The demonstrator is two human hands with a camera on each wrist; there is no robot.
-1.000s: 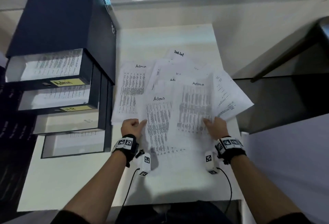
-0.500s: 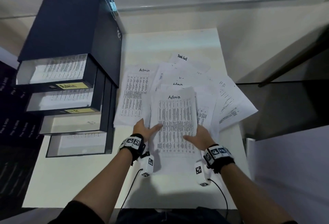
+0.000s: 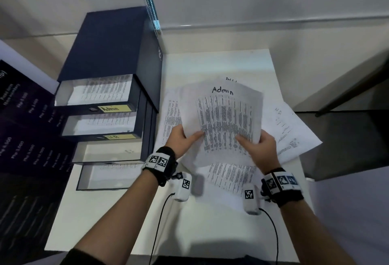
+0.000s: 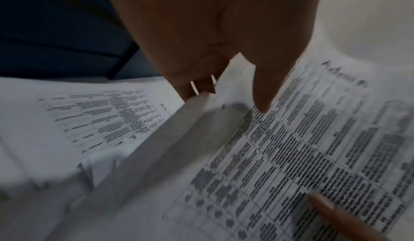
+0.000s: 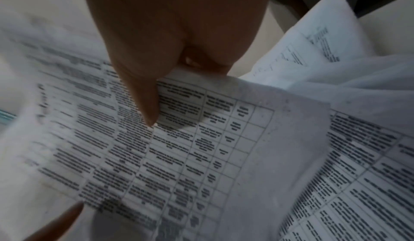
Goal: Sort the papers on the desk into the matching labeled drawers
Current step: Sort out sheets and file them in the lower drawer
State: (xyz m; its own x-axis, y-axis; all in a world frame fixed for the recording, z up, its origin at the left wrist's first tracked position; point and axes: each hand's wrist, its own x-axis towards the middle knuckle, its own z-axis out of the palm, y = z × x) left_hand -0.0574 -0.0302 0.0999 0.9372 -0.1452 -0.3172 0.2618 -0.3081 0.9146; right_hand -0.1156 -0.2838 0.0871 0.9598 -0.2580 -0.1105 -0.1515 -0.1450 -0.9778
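A printed sheet headed "Admin" (image 3: 223, 117) is lifted off the desk, held by both hands. My left hand (image 3: 183, 138) pinches its left edge, thumb on top; my right hand (image 3: 259, 146) pinches its lower right edge the same way. In the left wrist view the Admin sheet (image 4: 302, 147) bends under the thumb; in the right wrist view the thumb lies on the Admin sheet (image 5: 190, 138). More papers (image 3: 231, 176) lie spread beneath, one marked "HR" (image 3: 288, 125). A dark drawer unit (image 3: 109, 54) stands left, with drawers pulled out, labeled "Admin" (image 3: 114, 108) and "HR" (image 3: 121, 137).
Two lower drawers (image 3: 105, 153) are also pulled out, stepped toward me. The white desk (image 3: 200, 226) ends at its right edge beside a dark table (image 3: 347, 138). A dark printed board (image 3: 23, 138) lies left of the drawer unit. Cables trail from both wrist cameras.
Both hands gathered Admin sheets together on the desk, then lifted the stack up and slightly forward. The view has also tilted, bringing the drawer unit lower in frame.
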